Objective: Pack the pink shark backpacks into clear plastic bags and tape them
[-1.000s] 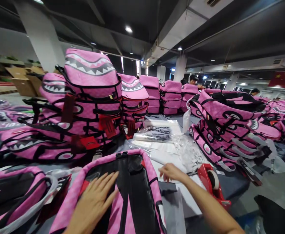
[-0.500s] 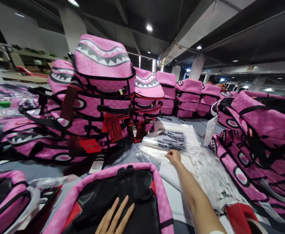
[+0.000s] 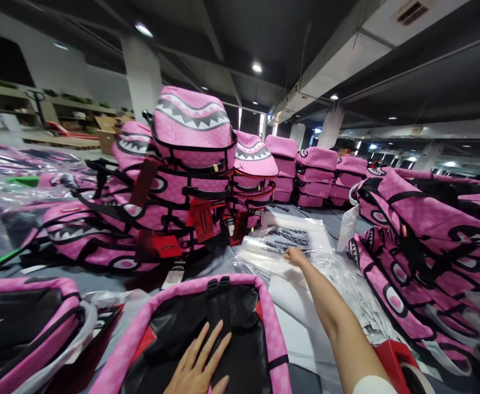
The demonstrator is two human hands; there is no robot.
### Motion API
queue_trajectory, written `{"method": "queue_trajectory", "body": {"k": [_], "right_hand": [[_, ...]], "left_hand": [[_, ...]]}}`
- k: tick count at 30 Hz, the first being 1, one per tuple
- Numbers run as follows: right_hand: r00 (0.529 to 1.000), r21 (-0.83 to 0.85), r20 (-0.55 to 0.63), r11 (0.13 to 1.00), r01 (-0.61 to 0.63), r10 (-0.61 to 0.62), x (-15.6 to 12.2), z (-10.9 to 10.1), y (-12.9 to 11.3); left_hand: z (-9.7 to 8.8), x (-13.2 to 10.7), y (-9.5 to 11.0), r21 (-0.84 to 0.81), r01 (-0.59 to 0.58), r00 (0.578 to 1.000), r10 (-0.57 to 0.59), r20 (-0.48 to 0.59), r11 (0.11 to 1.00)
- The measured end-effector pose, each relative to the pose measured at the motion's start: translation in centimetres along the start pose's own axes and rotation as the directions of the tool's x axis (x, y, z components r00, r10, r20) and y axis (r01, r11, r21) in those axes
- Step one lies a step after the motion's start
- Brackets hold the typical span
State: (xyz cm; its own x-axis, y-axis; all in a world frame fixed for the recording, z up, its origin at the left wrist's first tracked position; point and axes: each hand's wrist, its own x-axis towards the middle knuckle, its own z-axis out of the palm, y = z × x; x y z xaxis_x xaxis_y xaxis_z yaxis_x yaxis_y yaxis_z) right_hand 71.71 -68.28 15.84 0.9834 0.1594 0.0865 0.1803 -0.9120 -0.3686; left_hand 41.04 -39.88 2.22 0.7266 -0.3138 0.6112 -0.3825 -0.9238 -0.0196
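Observation:
In front of me lies a pink backpack (image 3: pixel 279 339) with its black panel facing up. My left hand (image 3: pixel 201 361) rests flat on that panel, fingers spread. Farther out on the right, my right hand (image 3: pixel 296 256) has its fingers closed at the edge of a clear plastic bag (image 3: pixel 260 249) with black printing near it; the fingertips are partly hidden. White sheets (image 3: pixel 289 306) lie beneath my right forearm. Beside the forearm is a heap of crumpled clear plastic and white pieces (image 3: pixel 357 290).
Stacked pink shark-mouth backpacks (image 3: pixel 194 128) with red tags rise on the left. More backpacks (image 3: pixel 437 219) are piled on the right. A red tape dispenser (image 3: pixel 393 358) sits at the lower right. Another backpack (image 3: pixel 27 312) lies at the lower left. A person is partly visible far behind.
My right hand stays at the plastic bags, its fingers now curled more tightly. My left hand remains flat on the backpack. The camera view has shifted slightly up and left.

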Motion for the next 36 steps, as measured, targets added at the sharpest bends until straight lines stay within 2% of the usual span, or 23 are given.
{"method": "queue_trajectory", "body": {"k": [3,6,10,13,15,16,18,20,21,22,23,24,25,26,27,29,30,31,32,33,34,35,36], "right_hand": [[0.987,0.039,-0.119,0.993,0.115,-0.11,-1.2,-2.2,-2.5],[0.943,0.085,-0.205,0.956,0.282,-0.26,-4.0,-3.5,-5.3],[0.885,0.14,-0.262,0.892,0.43,-0.386,-10.3,-3.2,-8.5],[0.811,0.143,-0.319,0.821,0.552,-0.49,-15.9,-2.5,-9.7],[0.72,0.112,-0.351,0.737,0.667,-0.599,-19.5,-2.0,-10.0],[0.678,0.098,-0.362,0.697,0.711,-0.64,-21.3,-1.7,-10.0],[0.633,0.089,-0.372,0.653,0.752,-0.678,-24.7,-0.7,-9.9],[0.613,0.076,-0.374,0.636,0.768,-0.696,-27.7,0.5,-9.8],[0.615,0.073,-0.369,0.638,0.766,-0.697,-28.8,0.9,-9.8],[0.636,0.089,-0.362,0.654,0.751,-0.682,-29.6,1.2,-9.8],[0.682,0.143,-0.357,0.684,0.715,-0.638,-30.0,1.3,-9.8],[0.759,0.262,-0.351,0.721,0.642,-0.548,-29.9,1.2,-9.9],[0.846,0.424,-0.326,0.734,0.53,-0.423,-29.5,0.8,-10.0],[0.916,0.586,-0.279,0.704,0.401,-0.288,-28.7,0.4,-10.0],[0.96,0.717,-0.219,0.639,0.278,-0.173,-27.7,-0.1,-10.0],[0.993,0.858,-0.114,0.5,0.12,-0.044,-25.5,-1.1,-9.9],[0.996,0.884,-0.083,0.46,0.087,-0.03,-24.6,-1.3,-9.7],[0.998,0.897,-0.06,0.436,0.069,-0.035,-24.0,-1.4,-9.6],[0.998,0.911,-0.032,0.409,0.048,-0.045,-23.7,-1.4,-9.6],[0.998,0.922,-0.005,0.387,0.029,-0.063,-23.7,-1.2,-9.7],[0.996,0.928,0.018,0.373,0.015,-0.086,-24.0,-1.1,-9.8],[0.993,0.932,0.039,0.364,0.003,-0.11,-24.4,-0.9,-10.1],[0.988,0.932,0.06,0.361,-0.005,-0.14,-25.0,-0.9,-10.5]], "left_hand": [[0.1,0.0,0.3,-0.039,0.042,0.998,-0.04,0.044,0.998],[0.2,0.2,0.6,-0.057,0.078,0.995,-0.075,0.061,0.995],[0.5,0.5,0.6,-0.147,0.133,0.989,-0.122,0.08,0.98],[-0.3,1.0,0.4,-0.358,0.208,0.978,-0.185,0.096,0.91],[-1.7,1.6,1.0,-0.555,0.292,0.95,-0.302,0.075,0.779],[-2.8,1.9,1.6,-0.657,0.334,0.922,-0.378,0.08,0.676],[-5.1,2.8,3.6,-0.833,0.408,0.838,-0.515,0.18,0.374],[-7.3,3.7,6.2,-0.893,0.449,0.731,-0.585,0.352,0.024],[-8.1,4.0,7.5,-0.882,0.457,0.671,-0.606,0.427,-0.115],[-8.6,4.1,8.6,-0.861,0.465,0.61,-0.63,0.481,-0.206],[-8.9,4.1,9.4,-0.842,0.487,0.567,-0.649,0.507,-0.233],[-9.0,3.8,9.8,-0.827,0.522,0.549,-0.66,0.513,-0.209],[-8.9,3.4,9.9,-0.81,0.565,0.555,-0.655,0.512,-0.154],[-8.8,2.8,9.7,-0.789,0.608,0.578,-0.635,0.513,-0.084],[-8.8,2.1,9.3,-0.765,0.644,0.607,-0.603,0.518,-0.009],[-9.3,0.5,8.0,-0.716,0.691,0.637,-0.547,0.542,0.095],[-9.9,-0.2,7.4,-0.704,0.696,0.646,-0.552,0.527,0.142],[-10.8,-0.9,7.0,-0.699,0.676,0.672,-0.582,0.458,0.231],[-11.9,-1.3,6.8,-0.685,0.629,0.713,-0.624,0.319,0.369],[-13.0,-1.5,6.8,-0.63,0.552,0.76,-0.641,0.11,0.546],[-14.1,-1.5,7.0,-0.506,0.458,0.799,-0.588,-0.127,0.731],[-14.9,-1.1,7.2,-0.321,0.361,0.827,-0.46,-0.323,0.876],[-15.4,-0.6,7.4,-0.136,0.282,0.848,-0.313,-0.428,0.95]]}}
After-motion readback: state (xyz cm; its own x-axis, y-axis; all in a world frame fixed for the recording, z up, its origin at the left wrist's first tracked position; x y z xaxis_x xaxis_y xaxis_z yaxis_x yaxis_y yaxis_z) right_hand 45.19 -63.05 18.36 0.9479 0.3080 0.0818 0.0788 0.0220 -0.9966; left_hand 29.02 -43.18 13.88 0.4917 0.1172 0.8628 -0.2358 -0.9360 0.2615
